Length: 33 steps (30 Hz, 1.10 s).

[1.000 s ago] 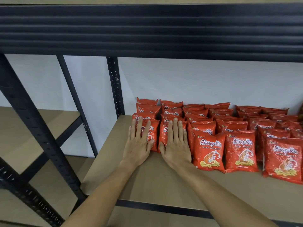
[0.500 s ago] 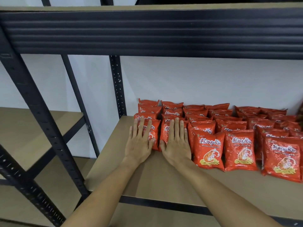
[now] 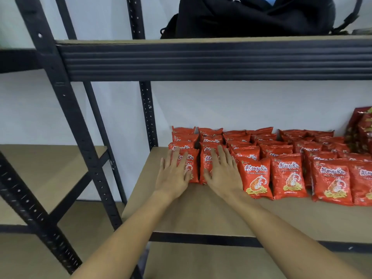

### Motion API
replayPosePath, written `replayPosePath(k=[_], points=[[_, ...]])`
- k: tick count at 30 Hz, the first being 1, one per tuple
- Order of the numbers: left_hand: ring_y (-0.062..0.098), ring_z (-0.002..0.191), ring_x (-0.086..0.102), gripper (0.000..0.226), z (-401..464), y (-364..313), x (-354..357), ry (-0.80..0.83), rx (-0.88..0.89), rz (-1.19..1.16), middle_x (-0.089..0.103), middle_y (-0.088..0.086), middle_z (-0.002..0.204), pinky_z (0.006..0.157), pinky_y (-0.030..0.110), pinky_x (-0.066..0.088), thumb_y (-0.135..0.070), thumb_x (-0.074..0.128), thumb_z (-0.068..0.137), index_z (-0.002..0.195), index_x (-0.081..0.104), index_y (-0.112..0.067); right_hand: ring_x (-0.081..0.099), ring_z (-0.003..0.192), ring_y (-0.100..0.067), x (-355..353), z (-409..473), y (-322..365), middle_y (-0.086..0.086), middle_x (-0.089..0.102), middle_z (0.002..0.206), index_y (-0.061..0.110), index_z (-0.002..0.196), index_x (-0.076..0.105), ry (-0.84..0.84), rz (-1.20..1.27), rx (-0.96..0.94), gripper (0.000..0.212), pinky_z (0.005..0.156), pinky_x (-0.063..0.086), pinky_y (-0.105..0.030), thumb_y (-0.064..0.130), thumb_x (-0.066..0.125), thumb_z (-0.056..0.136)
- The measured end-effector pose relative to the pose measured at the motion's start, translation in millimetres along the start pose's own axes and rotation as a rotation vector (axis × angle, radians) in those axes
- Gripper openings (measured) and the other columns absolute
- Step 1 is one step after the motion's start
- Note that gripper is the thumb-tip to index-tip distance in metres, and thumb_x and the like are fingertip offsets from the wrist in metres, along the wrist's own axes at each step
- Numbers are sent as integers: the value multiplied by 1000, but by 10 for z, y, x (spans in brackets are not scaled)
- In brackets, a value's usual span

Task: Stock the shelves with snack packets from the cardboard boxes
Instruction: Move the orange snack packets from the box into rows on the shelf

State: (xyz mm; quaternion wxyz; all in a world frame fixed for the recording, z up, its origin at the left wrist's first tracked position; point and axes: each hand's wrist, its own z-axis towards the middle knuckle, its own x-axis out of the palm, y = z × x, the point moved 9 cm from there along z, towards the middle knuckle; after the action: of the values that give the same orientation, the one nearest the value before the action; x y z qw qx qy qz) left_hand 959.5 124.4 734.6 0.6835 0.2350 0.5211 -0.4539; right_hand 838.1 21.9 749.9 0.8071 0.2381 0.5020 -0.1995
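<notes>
Pressing my left hand (image 3: 174, 175) and right hand (image 3: 221, 173), fingers spread flat, on the front red foil prawn-cracker packets (image 3: 256, 176) to neaten rows on the tan shelf board (image 3: 201, 214).

Snack packets (image 3: 255, 178): red-orange foil, white script lettering, an orange-and-white prawn picture above yellow sticks. Darker red packets (image 3: 362, 129) at far right with yellow-gold markings; pattern too blurred to read. Shelf board (image 3: 201, 214): plain tan. Shelf frame (image 3: 201, 59): black, ribbed front beam, uprights dotted with small holes. Wall (image 3: 241, 105): pale grey-white. Bag (image 3: 251, 17) on upper shelf: black, possibly a blue patch at top.
</notes>
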Motion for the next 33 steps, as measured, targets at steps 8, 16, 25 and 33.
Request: replayPosePath(k=[8, 16, 25, 33], points=[[25, 136, 34, 44, -433, -125, -427, 10, 109, -117, 41, 4, 147, 113, 42, 33, -36, 42, 100, 140, 45, -21, 54, 120, -27, -354, -460, 280, -8, 58, 133, 14, 134, 55, -56, -103, 79, 45, 97, 44, -42, 38, 44, 97], [24, 125, 44, 40, -1021, -267, -586, 98, 149, -113, 53, 4, 133, 98, 40, 45, -34, 42, 99, 134, 50, -18, 57, 109, -24, -551, -1091, 365, -4, 63, 118, 16, 122, 61, -22, -146, 153, 36, 93, 43, -39, 34, 45, 95], [22, 124, 44, 38, -1257, -788, -672, 90, 255, -174, 55, 2, 131, 95, 38, 42, -33, 43, 99, 133, 53, -18, 58, 111, -24, -774, -1650, 76, -3, 66, 118, 18, 121, 62, -14, -169, 258, 36, 96, 43, -40, 32, 47, 91], [20, 123, 45, 34, -1472, -1258, -557, 111, 326, -291, 58, -1, 127, 94, 37, 44, -31, 41, 100, 129, 57, -21, 61, 107, -23, -823, -2067, -247, 1, 67, 115, 21, 122, 63, 5, -176, 321, 35, 93, 44, -38, 32, 47, 94]])
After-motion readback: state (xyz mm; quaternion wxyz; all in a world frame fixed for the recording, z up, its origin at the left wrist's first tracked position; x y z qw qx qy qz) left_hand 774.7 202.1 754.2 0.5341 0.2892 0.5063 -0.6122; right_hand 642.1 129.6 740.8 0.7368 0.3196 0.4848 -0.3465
